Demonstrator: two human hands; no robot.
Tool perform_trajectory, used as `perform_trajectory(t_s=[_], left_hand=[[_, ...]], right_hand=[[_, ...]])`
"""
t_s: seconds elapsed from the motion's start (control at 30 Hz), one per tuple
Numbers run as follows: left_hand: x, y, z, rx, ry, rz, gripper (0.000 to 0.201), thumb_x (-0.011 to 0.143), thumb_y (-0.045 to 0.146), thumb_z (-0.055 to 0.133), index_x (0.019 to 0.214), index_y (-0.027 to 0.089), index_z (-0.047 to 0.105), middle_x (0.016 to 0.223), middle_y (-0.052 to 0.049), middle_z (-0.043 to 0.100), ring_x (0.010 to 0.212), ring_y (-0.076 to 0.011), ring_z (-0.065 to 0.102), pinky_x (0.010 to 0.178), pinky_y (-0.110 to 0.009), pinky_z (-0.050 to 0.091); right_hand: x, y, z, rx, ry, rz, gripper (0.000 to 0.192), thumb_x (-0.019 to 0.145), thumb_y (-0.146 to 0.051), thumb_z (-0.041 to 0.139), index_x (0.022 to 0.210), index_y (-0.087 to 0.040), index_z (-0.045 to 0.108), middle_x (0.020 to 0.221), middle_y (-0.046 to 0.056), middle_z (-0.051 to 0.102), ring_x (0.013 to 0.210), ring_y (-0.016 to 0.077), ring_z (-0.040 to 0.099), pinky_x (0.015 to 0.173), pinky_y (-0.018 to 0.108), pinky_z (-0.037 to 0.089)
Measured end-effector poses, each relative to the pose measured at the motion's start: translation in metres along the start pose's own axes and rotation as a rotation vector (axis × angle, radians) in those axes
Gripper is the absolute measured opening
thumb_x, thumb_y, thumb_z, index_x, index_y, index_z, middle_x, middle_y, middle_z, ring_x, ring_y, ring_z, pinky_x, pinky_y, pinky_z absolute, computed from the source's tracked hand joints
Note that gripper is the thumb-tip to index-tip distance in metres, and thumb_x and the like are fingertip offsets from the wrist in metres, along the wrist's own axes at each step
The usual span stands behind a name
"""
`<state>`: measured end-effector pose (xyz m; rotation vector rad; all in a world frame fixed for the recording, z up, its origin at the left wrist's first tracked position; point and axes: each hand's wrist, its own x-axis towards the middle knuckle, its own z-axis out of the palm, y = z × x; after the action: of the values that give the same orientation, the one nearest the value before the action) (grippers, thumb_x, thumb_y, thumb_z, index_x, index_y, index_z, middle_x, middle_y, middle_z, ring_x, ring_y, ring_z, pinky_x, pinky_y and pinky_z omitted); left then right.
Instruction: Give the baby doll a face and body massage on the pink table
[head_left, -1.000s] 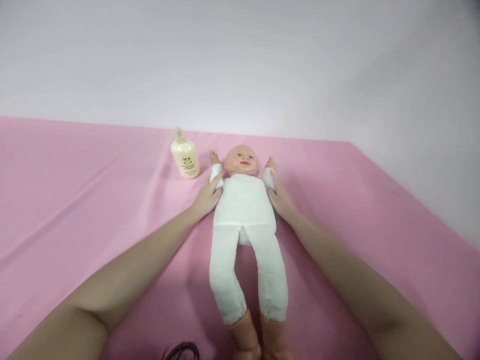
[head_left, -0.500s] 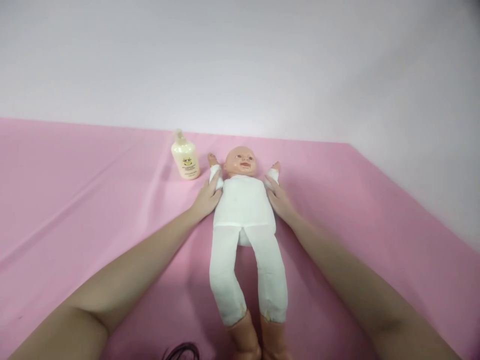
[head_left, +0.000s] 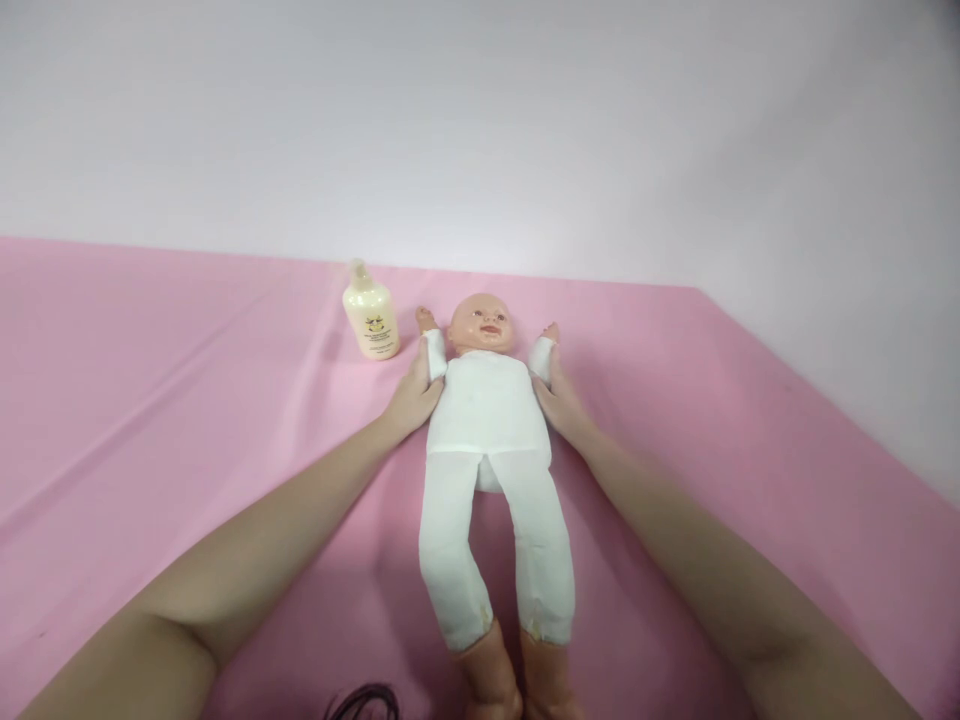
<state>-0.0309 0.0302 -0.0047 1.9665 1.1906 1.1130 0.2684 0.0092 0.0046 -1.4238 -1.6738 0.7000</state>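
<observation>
A baby doll (head_left: 489, 405) with a white cloth body lies on its back, head away from me and both arms raised beside its head. My left hand (head_left: 415, 392) cups the doll's arm on the left, thumb on the near side by the torso and fingers along the outer side. On the other side, my right hand (head_left: 561, 396) cups the opposite arm the same way. The fingertips of both hands are partly hidden behind the white sleeves. A cream-coloured pump bottle (head_left: 372, 318) with a cartoon label stands left of the doll's head, apart from my left hand.
Pink cloth (head_left: 225, 400) covers the table, with creases on the left. Behind it rises a plain pale wall (head_left: 480, 130). A bit of dark hair (head_left: 365, 703) shows at the bottom edge, left of the doll's feet.
The fingers of both hands have slid from the front of the doll's arms to their outer sides. Doll and bottle stay in place.
</observation>
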Motion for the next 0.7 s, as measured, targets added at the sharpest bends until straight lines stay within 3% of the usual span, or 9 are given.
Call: perform_trajectory(t_s=[0.1, 0.2, 0.3, 0.4, 0.53, 0.7], left_hand=[[0.000, 0.000, 0.000, 0.057, 0.000, -0.066, 0.087, 0.101, 0.040, 0.051, 0.170, 0.022, 0.000, 0.176, -0.011, 0.020, 0.164, -0.0339, 0.020, 0.135, -0.054, 0.015], [-0.001, 0.002, -0.001, 0.108, -0.018, -0.125, 0.078, 0.101, 0.037, 0.048, 0.170, 0.026, 0.012, 0.171, -0.012, 0.032, 0.157, -0.0363, 0.035, 0.131, -0.058, 0.025], [-0.001, 0.007, -0.002, 0.155, -0.034, -0.185, 0.064, 0.101, 0.035, 0.044, 0.164, 0.033, 0.033, 0.157, -0.010, 0.049, 0.145, -0.0361, 0.050, 0.125, -0.060, 0.035], [-0.001, 0.011, -0.003, 0.187, -0.033, -0.204, 0.059, 0.101, 0.033, 0.043, 0.160, 0.034, 0.043, 0.147, -0.009, 0.056, 0.138, -0.0344, 0.056, 0.123, -0.059, 0.039], [-0.001, 0.010, -0.002, 0.202, -0.039, -0.212, 0.060, 0.101, 0.033, 0.042, 0.160, 0.035, 0.042, 0.147, -0.010, 0.055, 0.135, -0.0343, 0.058, 0.121, -0.059, 0.042], [-0.001, 0.003, -0.001, 0.152, -0.025, -0.175, 0.066, 0.100, 0.036, 0.046, 0.165, 0.033, 0.032, 0.163, -0.008, 0.043, 0.149, -0.0376, 0.046, 0.126, -0.061, 0.033]], right_hand=[[0.001, 0.002, 0.000, -0.004, -0.004, -0.011, 0.089, 0.101, -0.058, 0.046, 0.170, -0.031, -0.003, 0.174, -0.002, 0.027, 0.160, 0.0301, 0.031, 0.131, 0.058, 0.029], [0.001, 0.004, 0.000, 0.003, -0.010, 0.008, 0.085, 0.102, -0.055, 0.046, 0.170, -0.032, 0.002, 0.176, -0.002, 0.022, 0.162, 0.0285, 0.026, 0.133, 0.058, 0.024], [0.002, 0.005, 0.000, -0.021, -0.021, 0.023, 0.074, 0.102, -0.048, 0.045, 0.169, -0.029, 0.020, 0.173, 0.002, 0.033, 0.160, 0.0298, 0.032, 0.132, 0.057, 0.027], [0.004, 0.007, 0.000, -0.070, -0.038, 0.012, 0.062, 0.102, -0.040, 0.042, 0.162, -0.027, 0.042, 0.162, 0.006, 0.051, 0.152, 0.0308, 0.046, 0.127, 0.057, 0.035], [0.006, 0.011, 0.000, -0.083, -0.029, -0.020, 0.053, 0.101, -0.038, 0.043, 0.151, -0.031, 0.056, 0.155, 0.003, 0.059, 0.147, 0.0292, 0.051, 0.126, 0.055, 0.039], [0.005, 0.009, 0.000, -0.089, -0.026, -0.004, 0.056, 0.101, -0.040, 0.042, 0.155, -0.031, 0.052, 0.158, 0.003, 0.055, 0.149, 0.0296, 0.049, 0.127, 0.056, 0.037]])
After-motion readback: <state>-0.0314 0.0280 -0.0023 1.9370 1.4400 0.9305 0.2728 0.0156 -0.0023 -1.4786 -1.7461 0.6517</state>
